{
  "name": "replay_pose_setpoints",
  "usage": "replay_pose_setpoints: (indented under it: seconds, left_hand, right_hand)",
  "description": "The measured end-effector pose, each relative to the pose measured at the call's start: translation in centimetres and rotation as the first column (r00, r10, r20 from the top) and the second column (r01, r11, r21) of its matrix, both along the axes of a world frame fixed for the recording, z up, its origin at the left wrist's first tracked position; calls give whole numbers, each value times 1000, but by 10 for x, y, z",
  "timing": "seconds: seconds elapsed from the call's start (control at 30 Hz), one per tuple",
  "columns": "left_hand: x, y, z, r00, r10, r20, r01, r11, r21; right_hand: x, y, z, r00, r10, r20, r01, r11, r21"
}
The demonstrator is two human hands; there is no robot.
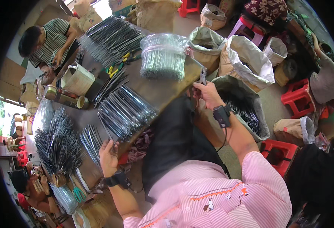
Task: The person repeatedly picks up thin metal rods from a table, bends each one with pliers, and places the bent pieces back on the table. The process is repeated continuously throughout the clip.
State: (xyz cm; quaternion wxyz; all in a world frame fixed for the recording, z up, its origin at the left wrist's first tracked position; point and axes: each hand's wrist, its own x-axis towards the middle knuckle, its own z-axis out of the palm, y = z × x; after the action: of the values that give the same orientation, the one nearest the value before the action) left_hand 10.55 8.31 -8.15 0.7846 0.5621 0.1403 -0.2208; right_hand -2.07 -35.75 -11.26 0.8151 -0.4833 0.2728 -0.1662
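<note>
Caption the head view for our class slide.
Left hand beside dark strips on a table, right hand gripping a small grey tool.

The person's left hand (109, 156) is at the edge of the table (167, 89), its fingertips near 2 bunches of thin dark rods (127, 112), while the right hand (210, 95) has its fingertips at a small grey tool (203, 77) by the corner. A plastic-wrapped bundle (163, 62) stands nearby, with open sacks (231, 72) and red stools (298, 99) to the right.

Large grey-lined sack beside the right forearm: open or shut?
Open: the large grey-lined sack has its rim spread wide, with dark, thin rods visible inside. How deep they fill it, cannot tell.
</note>
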Motion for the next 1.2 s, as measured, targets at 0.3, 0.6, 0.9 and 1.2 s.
replay_pose_setpoints:
  seconds: [0.3,0.6,0.9,1.2]
  left_hand:
    - [-7,-9,8,989,-115,95,102,987,125]
    - [-12,13,1,996,-73,47,65,986,150]
    - [-12,-5,13,997,-43,67,48,996,-75]
    - [-41,5,28,1000,19,18,-15,984,-179]
  right_hand:
    - [53,2,3,992,-86,-92,61,968,-243]
    - [5,-11,25,998,69,-6,-66,971,231]
    - [60,-38,29,974,98,205,-204,772,602]
    - [45,-11,37,898,149,415,-413,609,677]
